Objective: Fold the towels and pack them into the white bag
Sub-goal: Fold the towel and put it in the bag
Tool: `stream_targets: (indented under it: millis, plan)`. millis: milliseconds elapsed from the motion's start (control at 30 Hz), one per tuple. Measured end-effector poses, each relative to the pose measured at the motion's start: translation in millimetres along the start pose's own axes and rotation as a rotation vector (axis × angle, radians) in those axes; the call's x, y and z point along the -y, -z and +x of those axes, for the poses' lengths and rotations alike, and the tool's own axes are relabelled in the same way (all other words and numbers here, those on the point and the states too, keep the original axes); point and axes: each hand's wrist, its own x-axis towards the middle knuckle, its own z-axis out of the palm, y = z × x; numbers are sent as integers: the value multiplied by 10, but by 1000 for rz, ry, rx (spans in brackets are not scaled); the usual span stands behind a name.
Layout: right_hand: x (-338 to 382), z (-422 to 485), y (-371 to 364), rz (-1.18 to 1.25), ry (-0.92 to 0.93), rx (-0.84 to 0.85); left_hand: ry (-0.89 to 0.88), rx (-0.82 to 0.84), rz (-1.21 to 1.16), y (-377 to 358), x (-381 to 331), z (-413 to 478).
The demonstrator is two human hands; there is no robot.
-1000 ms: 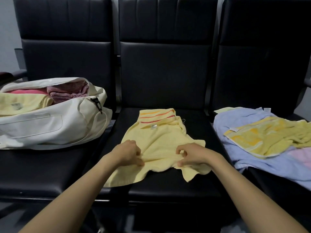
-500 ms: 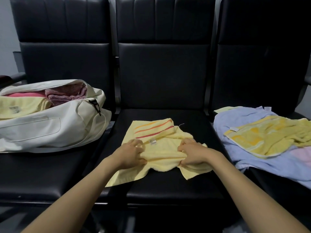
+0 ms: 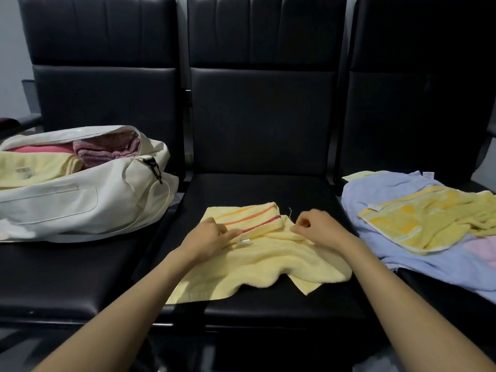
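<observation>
A pale yellow towel point(image 3: 257, 261) with orange and red stripes lies rumpled on the middle black seat point(image 3: 268, 307). Its striped end is folded over at the far side. My left hand point(image 3: 212, 236) pinches a fold just below the stripes, near a small white label. My right hand point(image 3: 314, 226) pinches the towel's far right edge with curled fingers. The white bag point(image 3: 80, 202) sits unzipped on the left seat, holding folded yellow, pink and mauve towels.
On the right seat lies a heap of loose towels: a light blue one point(image 3: 429, 261) under a deeper yellow one point(image 3: 429, 221), with a bit of pink at the edge. Tall black seat backs stand behind all three seats.
Both hands have moved away from me along the towel, carrying a fold toward the striped end. The near part of the towel now lies spread out.
</observation>
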Motion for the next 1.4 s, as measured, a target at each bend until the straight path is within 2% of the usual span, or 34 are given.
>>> stream_targets:
  millis: [67,167,200,333,400,467,533,600,633,700,767,800,867,933,1033,1133,1233,1333,1400]
  plan:
    - [-56,55,-62,-54,-21,-32,-47,3,106,-5,15,67]
    - [-55,119,-182,51,-57,19,-116,23,203,-50,5,140]
    - [-37,126,-187,75,-55,-13,-120,-11,152,-62,-17,165]
    - [-8,152,8,124,1,-171,-19,-219,-402,38,-133,193]
    - [-6,124,161,189,14,-227,-28,-311,-549,133,-145,190]
    - [-23,81,317,300,14,-308,-18,-348,-692,266,-126,163]
    - [-70,1,502,493,23,-253,0,-314,-782,411,-59,149]
    - [-194,-71,700,656,47,-39,5,-218,-749,571,45,154]
    - [-276,-94,781,654,39,97,13,-158,-721,631,92,158]
    - [-392,-96,846,427,-27,352,46,-76,-643,669,140,183]
    - [-397,-30,736,114,-108,464,73,-72,-512,620,122,221]
    - [-355,34,625,65,-98,406,78,-78,-458,587,96,241]
    - [-151,127,361,183,6,171,78,-88,-433,526,55,271]
    - [162,125,139,290,47,89,79,-106,-450,490,39,284]
    - [510,76,-137,144,-41,174,98,-122,-411,446,52,263]
    - [610,91,-299,111,-20,127,127,-57,-428,434,83,207]
    - [563,165,-165,236,-101,78,181,54,-401,524,142,178]
    - [437,178,217,425,-181,241,299,155,-265,646,213,172]
    - [334,236,460,513,-219,329,332,143,-494,681,242,221]
